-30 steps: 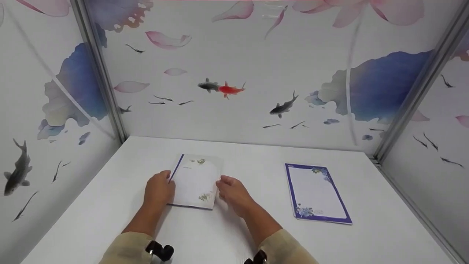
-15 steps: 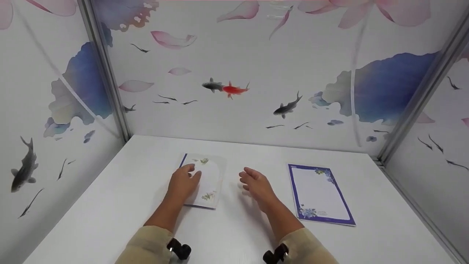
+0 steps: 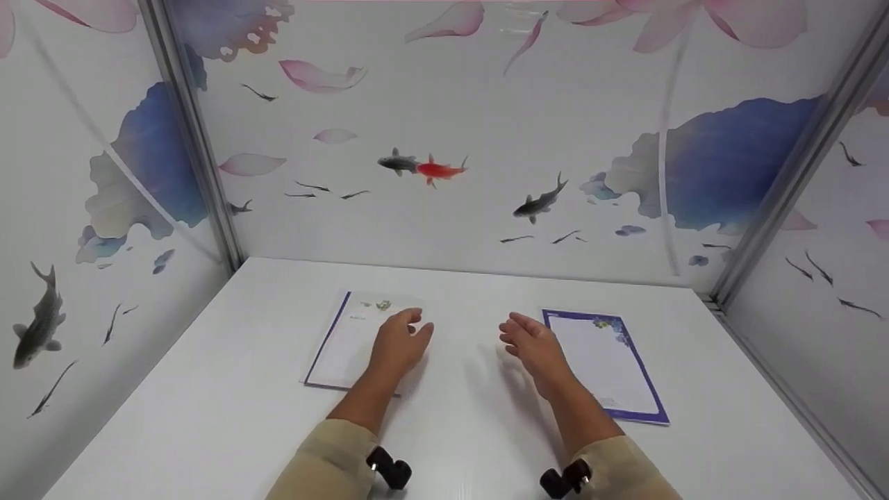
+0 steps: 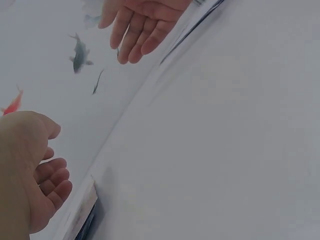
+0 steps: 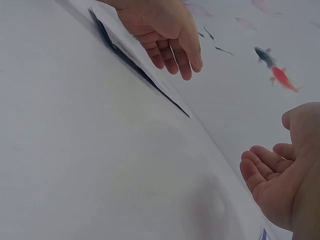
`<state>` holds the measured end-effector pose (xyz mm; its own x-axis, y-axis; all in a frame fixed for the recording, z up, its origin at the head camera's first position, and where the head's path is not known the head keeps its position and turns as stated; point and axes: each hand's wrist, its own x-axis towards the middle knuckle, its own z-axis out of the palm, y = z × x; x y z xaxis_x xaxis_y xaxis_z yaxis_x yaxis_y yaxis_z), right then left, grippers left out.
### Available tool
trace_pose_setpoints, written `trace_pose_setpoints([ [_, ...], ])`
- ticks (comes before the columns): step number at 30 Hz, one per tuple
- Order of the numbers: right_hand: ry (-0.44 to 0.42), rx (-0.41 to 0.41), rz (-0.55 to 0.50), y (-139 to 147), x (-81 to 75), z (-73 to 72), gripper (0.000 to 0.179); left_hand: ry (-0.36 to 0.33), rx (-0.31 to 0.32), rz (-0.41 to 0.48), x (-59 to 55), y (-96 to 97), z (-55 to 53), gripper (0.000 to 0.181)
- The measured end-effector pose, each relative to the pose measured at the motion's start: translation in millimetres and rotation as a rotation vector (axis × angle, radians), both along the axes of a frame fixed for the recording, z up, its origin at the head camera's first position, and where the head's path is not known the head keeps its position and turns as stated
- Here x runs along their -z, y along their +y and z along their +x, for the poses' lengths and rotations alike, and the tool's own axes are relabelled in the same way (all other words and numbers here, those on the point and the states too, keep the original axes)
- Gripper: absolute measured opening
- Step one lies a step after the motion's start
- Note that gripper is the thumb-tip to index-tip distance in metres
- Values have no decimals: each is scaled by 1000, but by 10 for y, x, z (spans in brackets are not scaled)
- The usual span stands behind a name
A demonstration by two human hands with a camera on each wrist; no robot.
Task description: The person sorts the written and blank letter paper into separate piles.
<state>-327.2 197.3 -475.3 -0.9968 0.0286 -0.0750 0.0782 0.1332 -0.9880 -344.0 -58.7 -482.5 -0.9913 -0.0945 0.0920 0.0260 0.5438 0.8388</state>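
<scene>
A white booklet with a blue spine edge and small flower prints lies on the left of the table. My left hand hovers over its right part, fingers loosely bent and holding nothing; arm and hand hide the booklet's lower right corner. To the right lies a white booklet with a purple-blue border and blue flowers. My right hand is above the table by that booklet's left edge, fingers relaxed, nothing in them. The right forearm covers its lower left corner. In the left wrist view the left hand looks free of any object.
A white table carries both booklets. White panels with printed fish and petals stand around its back and sides, joined by grey metal posts. Small black devices sit at both wrists.
Both hands have moved right. The left hand has left the left booklet's spine edge, and the right hand has come away from its right edge. Both booklets appear to stay in place.
</scene>
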Motion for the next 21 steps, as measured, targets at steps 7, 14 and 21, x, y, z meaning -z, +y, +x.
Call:
trace_pose_setpoints([
  [7,-34,44,40,332,-22,-3,54,45,60,21,7,283,-40,47],
  [14,-24,51,35,486,-30,3,58,75,117,31,-18,434,-19,48],
  [21,37,37,131,488,-28,37,54,127,156,-89,-64,416,39,46],
])
